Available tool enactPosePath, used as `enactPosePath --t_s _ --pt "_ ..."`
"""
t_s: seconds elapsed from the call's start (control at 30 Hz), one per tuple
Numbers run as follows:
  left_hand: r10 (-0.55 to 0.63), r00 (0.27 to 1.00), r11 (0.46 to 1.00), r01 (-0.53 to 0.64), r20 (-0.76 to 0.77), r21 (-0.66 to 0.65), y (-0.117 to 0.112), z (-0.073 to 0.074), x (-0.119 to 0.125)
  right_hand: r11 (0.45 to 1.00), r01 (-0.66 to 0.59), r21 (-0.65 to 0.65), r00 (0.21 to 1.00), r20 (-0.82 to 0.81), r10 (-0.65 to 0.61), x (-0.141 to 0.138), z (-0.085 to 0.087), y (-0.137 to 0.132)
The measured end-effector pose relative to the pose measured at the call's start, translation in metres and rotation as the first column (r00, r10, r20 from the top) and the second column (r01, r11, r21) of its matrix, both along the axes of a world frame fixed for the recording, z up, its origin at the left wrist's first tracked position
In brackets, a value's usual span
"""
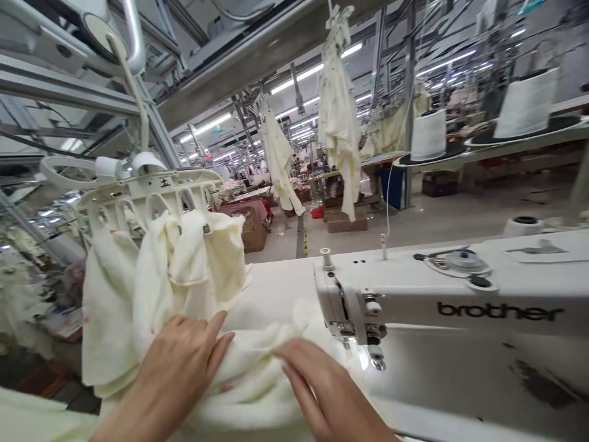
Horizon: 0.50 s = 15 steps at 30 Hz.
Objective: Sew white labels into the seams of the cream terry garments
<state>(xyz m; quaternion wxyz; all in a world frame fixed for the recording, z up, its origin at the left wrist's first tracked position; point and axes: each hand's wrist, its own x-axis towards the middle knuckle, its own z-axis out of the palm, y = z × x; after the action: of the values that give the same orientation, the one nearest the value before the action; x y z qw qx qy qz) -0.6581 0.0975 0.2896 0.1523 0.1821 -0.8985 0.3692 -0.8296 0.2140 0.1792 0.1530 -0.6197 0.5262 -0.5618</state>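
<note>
Cream fabric lies bunched on the white sewing table, reaching under the needle of a white Brother sewing machine. My left hand rests flat on the cloth, fingers spread toward the right. My right hand presses the fabric just left of the presser foot, fingers extended. More cream pieces hang clipped from a white plastic hanger carrier directly behind my left hand.
Cream garments hang from overhead rails along the aisle. White thread cones stand on a shelf at the right. Cardboard boxes and other workstations fill the factory floor behind. A metal frame runs overhead at the left.
</note>
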Motion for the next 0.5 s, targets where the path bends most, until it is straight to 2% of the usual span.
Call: enactPosePath --t_s 0.1,0.17,0.23,0.3,0.37,0.43,0.5 --pt "0.014 0.995 1.000 -0.014 -0.100 -0.002 0.001 -0.005 0.015 0.995 0.084 0.055 0.978 0.188 -0.093 -0.002 0.033 -0.083" --pt "0.033 0.990 0.997 -0.023 -0.137 0.072 -0.001 -0.006 0.020 0.991 0.105 0.089 0.953 0.276 -0.125 -0.001 0.043 -0.129" --pt "0.021 0.988 0.984 0.007 -0.153 0.181 -0.003 -0.006 0.025 0.995 0.055 0.084 0.940 0.331 -0.080 -0.001 0.049 -0.159" --pt "0.025 0.970 0.959 0.045 -0.242 0.279 -0.007 -0.006 0.029 0.998 -0.022 0.059 0.931 0.364 -0.001 -0.002 0.051 -0.172" --pt "0.112 0.893 0.940 0.048 -0.437 0.339 -0.012 -0.004 0.028 0.998 -0.059 0.038 0.918 0.394 0.039 -0.002 0.053 -0.174" --pt "0.216 0.774 0.937 0.006 -0.595 0.348 -0.019 0.000 0.018 0.998 -0.052 0.025 0.908 0.417 0.037 -0.002 0.055 -0.169" --pt "0.286 0.723 0.940 -0.085 -0.629 0.330 -0.027 0.006 0.003 0.999 -0.040 0.021 0.907 0.420 0.028 0.002 0.056 -0.160"
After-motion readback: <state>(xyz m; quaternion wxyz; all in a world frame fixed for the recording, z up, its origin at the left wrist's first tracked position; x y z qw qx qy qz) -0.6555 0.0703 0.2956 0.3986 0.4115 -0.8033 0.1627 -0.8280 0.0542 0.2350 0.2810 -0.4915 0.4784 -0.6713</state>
